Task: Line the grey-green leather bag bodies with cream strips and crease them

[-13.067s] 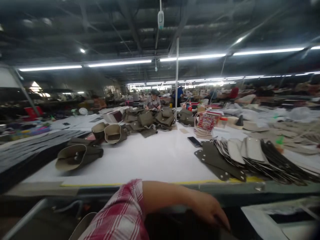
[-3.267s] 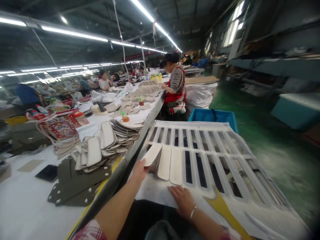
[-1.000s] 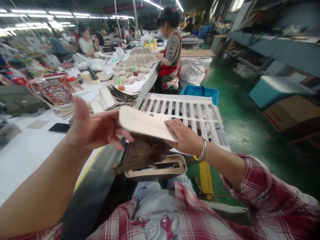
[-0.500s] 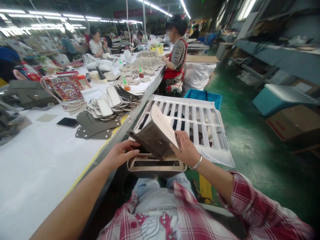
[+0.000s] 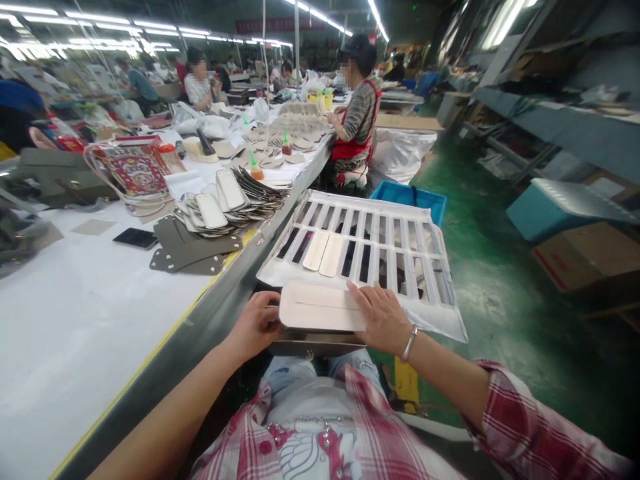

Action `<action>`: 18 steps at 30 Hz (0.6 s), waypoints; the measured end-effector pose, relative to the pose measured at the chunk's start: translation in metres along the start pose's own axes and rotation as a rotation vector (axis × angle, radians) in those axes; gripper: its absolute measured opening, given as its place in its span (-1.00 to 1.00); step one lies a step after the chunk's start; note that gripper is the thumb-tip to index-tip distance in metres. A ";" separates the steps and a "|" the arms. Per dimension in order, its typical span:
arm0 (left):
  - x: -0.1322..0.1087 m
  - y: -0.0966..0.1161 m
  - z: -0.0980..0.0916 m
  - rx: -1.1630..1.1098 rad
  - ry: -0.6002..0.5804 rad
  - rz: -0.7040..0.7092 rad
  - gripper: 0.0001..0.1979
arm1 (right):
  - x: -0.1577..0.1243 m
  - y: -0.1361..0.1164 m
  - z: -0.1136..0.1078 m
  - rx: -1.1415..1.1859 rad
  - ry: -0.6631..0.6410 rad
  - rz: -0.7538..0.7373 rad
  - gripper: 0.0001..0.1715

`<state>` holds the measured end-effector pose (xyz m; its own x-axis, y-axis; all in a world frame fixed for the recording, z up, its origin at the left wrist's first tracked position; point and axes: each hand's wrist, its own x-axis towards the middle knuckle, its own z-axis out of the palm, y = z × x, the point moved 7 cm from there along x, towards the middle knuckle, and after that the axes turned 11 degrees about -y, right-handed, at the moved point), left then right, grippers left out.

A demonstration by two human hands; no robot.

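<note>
A pale beige panel [image 5: 320, 307] with rounded corners and a thin line along its middle lies across the top of a grey-brown handbag part [image 5: 315, 347] above my lap. A small metal fitting shows at the bag part's front. My right hand [image 5: 383, 319] grips the panel's right end, thumb and fingers over its edge. My left hand [image 5: 259, 323] is closed at the left end, its fingers curled round the panel's edge; what its fingertips touch is partly hidden. Just beyond my hands is a white slatted rack [image 5: 430, 280] with two beige strips [image 5: 323, 253] showing.
A long white worktable [image 5: 75, 320] runs along my left, holding stacked rounded pieces [image 5: 235, 200], grey-brown cut parts [image 5: 195, 247], a phone [image 5: 135, 238] and a patterned bag [image 5: 133, 170]. A co-worker in a red apron [image 5: 357, 120] sits ahead. A blue crate [image 5: 437, 203] stands behind the rack.
The raised panel has tipped down flat over the bag part, beige face up. My left hand has closed at its left end. Two beige strips on the rack have come into view.
</note>
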<state>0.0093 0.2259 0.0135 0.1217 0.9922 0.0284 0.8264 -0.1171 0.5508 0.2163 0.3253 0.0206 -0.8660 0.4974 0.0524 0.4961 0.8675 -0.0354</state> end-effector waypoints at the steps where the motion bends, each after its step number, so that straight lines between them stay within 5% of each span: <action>1: -0.002 -0.003 0.001 0.036 0.013 -0.003 -0.75 | 0.002 -0.004 0.001 -0.011 -0.018 -0.008 -0.09; 4: -0.010 -0.022 0.003 0.018 0.035 -0.073 -0.58 | 0.013 -0.023 0.006 -0.038 -0.046 -0.055 0.01; 7: -0.024 -0.048 0.005 -0.172 0.012 -0.217 -0.66 | 0.026 -0.036 0.012 -0.076 -0.061 -0.102 -0.05; 12: -0.050 -0.064 0.001 -0.500 0.193 -0.360 -0.73 | 0.027 -0.036 0.017 -0.178 -0.108 -0.119 -0.03; 18: -0.033 -0.049 0.013 -0.088 0.142 -0.356 -0.62 | 0.014 -0.047 0.015 -0.230 -0.113 -0.176 0.05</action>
<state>-0.0282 0.1983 -0.0248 -0.2463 0.9670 -0.0655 0.7524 0.2333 0.6160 0.1799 0.2912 0.0077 -0.9349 0.3472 -0.0741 0.3282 0.9249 0.1921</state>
